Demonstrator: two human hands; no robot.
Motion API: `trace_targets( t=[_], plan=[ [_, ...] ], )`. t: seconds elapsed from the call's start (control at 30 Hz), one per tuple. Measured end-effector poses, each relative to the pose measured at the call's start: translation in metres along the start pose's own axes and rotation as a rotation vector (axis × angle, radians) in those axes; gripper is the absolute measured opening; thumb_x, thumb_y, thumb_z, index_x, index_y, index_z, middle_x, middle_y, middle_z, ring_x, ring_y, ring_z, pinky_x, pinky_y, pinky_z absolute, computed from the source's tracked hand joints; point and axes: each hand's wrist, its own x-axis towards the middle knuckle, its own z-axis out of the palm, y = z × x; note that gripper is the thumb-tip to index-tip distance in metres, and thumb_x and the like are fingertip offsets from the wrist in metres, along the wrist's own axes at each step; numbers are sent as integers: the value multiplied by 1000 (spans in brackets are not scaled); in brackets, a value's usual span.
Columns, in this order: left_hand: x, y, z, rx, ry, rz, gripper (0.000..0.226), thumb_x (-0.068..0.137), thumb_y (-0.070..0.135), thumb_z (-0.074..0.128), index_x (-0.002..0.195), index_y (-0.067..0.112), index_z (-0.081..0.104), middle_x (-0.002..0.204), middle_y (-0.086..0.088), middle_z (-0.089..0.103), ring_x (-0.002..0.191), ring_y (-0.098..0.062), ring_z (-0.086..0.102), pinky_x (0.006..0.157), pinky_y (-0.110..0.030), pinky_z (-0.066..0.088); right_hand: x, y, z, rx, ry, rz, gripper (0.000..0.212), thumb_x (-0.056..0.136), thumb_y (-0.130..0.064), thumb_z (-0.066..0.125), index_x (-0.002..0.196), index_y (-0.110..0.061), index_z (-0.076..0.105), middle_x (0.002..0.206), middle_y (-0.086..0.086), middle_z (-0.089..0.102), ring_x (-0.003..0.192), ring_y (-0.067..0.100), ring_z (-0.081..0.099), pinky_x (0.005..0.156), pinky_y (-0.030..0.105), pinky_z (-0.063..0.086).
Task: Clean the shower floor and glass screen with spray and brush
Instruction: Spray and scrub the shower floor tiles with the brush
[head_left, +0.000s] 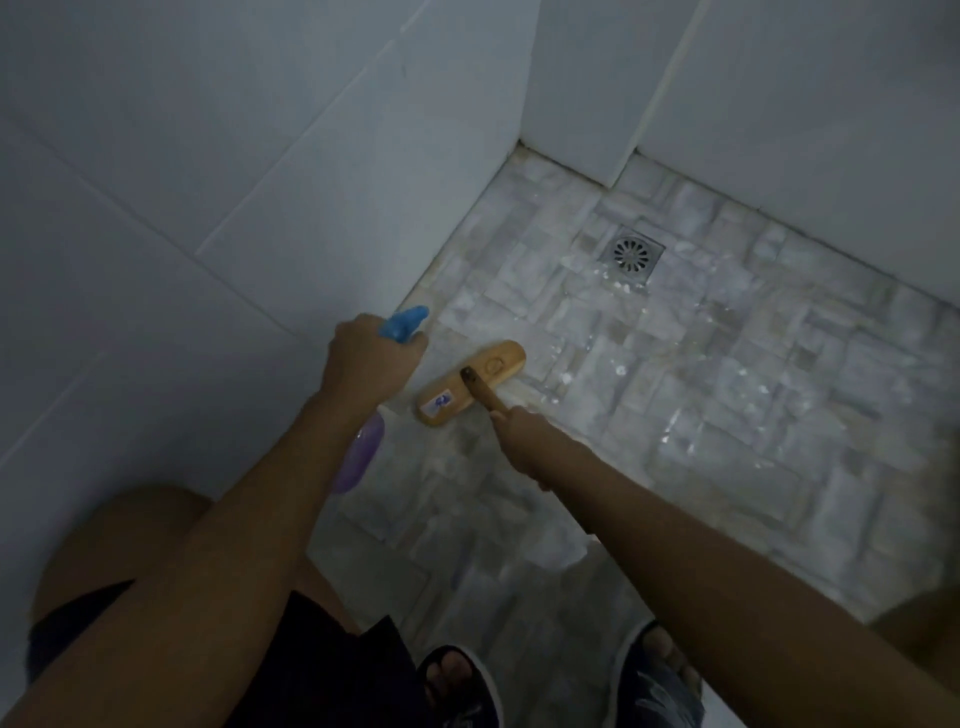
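My left hand (371, 358) grips a spray bottle (361, 457) with a purple body and a blue trigger head (405, 323), its nozzle pointing toward the left wall's base. My right hand (524, 441) holds the wooden handle of a scrub brush. The brush's wooden head (470, 384), with a small sticker on it, rests flat on the wet stone-tile shower floor (701, 389), close to the left wall. No glass screen is in view.
A round metal drain (632, 254) sits in the floor near the back wall. White tiled walls (208, 156) close in the left and back sides. My feet in dark sandals (457, 680) stand at the bottom edge, and my left knee is bent near the left wall.
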Motion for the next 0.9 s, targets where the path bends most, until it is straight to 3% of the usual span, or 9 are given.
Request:
trace_targets(
  t=[0.1,0.23,0.33,0.53,0.63,0.73,0.9],
  plan=[
    [-7,20,25,-56,-102,36,47,75,52,76,81,6,71,72,-7,70,67,-23,69,58,-30,54,-23,41,-11,-44,13,106,55,107,-51,23,130,-9,51,118,15,61,80,24,59,60,35,50],
    [-15,42,48,-159,-197,14,67,58,69,73,92,11,70,76,-5,71,62,-19,67,55,-27,52,-44,80,-29,46,0,235,45,108,-45,26,126,-11,50,104,13,61,75,28,63,60,38,57],
    [-13,54,66,-80,-231,13,80,54,71,72,104,11,66,87,-8,71,74,-24,71,64,-34,59,-42,85,-41,180,65,318,48,107,-50,25,126,-12,49,97,10,58,64,21,53,52,33,49],
    [-8,51,81,106,-330,65,76,55,68,80,98,7,65,84,-5,71,73,-21,70,70,-38,62,-24,67,-62,262,118,279,45,108,-43,25,120,-8,51,94,12,56,69,26,56,55,36,51],
    [-2,54,81,37,-294,23,74,61,61,83,106,7,60,95,-9,70,84,-27,70,74,-39,61,-46,83,-51,176,47,240,40,110,-33,25,134,-11,49,105,5,53,79,21,54,72,37,55],
    [11,50,76,1,-250,-12,83,55,65,80,112,9,62,95,-12,71,82,-30,71,68,-39,59,-55,103,-35,156,11,270,40,110,-33,28,130,-8,51,113,12,57,75,17,54,79,37,58],
    [17,42,65,97,-202,15,72,60,63,82,103,7,65,85,-13,73,77,-32,72,69,-44,62,-6,58,-62,235,107,262,46,109,-36,26,134,-6,49,117,18,58,90,33,61,80,46,58]
  ],
)
